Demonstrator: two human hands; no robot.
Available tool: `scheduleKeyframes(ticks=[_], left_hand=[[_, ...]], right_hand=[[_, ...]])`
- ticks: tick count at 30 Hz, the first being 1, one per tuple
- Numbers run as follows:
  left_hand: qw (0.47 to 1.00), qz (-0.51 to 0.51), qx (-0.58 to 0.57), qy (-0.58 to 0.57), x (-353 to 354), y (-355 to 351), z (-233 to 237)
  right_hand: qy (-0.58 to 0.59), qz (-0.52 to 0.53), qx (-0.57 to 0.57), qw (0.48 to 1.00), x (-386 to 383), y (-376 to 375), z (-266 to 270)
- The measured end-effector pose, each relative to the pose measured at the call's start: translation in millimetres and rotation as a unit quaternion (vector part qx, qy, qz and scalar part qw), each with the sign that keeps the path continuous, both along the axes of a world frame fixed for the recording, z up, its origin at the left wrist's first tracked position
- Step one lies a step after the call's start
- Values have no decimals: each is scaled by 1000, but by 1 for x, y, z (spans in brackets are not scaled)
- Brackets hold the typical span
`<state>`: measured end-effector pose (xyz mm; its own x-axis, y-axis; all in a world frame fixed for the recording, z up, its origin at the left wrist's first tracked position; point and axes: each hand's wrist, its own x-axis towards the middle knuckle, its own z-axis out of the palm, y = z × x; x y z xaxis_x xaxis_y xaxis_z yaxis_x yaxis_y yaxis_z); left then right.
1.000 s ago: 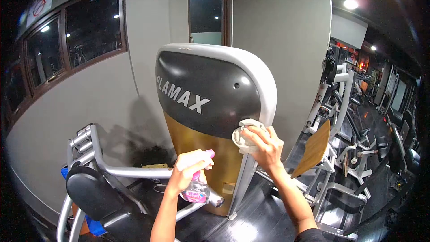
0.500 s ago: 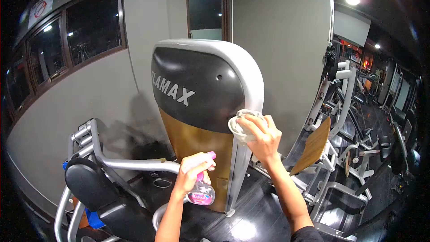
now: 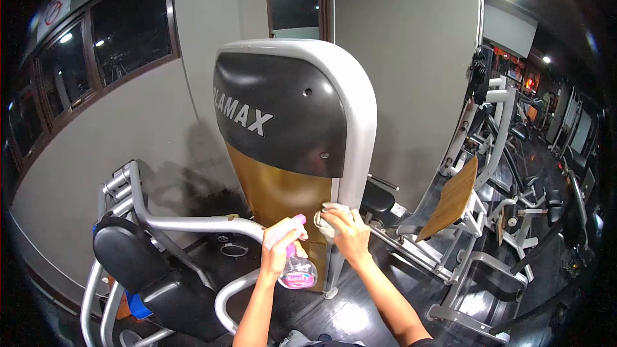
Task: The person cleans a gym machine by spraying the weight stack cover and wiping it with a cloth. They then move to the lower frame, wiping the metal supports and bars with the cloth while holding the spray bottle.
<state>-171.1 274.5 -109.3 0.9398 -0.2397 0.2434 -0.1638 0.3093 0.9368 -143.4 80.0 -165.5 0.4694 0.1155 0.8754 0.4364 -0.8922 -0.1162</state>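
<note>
My left hand is wrapped round the neck of a clear spray bottle with a pink nozzle and pink label. Close to its right, my right hand holds a crumpled light cloth against the lower edge of a tall machine cover. This cover has a black upper panel, a gold lower panel and a white rounded frame. White letters ending in "LAMAX" show on the black part.
At the lower left is a machine with a black padded seat and silver tubes. More gym machines, one with a brown board, fill the right side. Grey walls and windows lie behind.
My right hand and the cloth have moved down along the edge of the cover, uncovering a small round fitting on the black panel. My left hand still holds the bottle, slightly further right.
</note>
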Motion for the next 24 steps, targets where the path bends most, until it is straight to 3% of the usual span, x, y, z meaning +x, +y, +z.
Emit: scheduleKeyframes(ticks=[4, 6, 12, 19, 21, 24], left_hand=[[1000, 0, -6, 21, -1, 4, -15], [1000, 3, 5, 23, -1, 8, -14], [999, -5, -13, 39, 4, 15, -10], [998, 9, -37, 42, 15, 25, -4], [997, 17, -57, 48, 16, 30, -2], [999, 29, 4, 15, 23, 40, 6]], right_hand=[[41, 14, 39, 998, -1, 3, -5], [29, 17, 55, 998, 1, 9, 18], [-84, 19, 155, 984, 18, 26, 66], [26, -7, 118, 993, 10, 39, -12], [43, 0, 106, 993, 12, 39, -10], [9, 16, 99, 995, 20, 43, 19]])
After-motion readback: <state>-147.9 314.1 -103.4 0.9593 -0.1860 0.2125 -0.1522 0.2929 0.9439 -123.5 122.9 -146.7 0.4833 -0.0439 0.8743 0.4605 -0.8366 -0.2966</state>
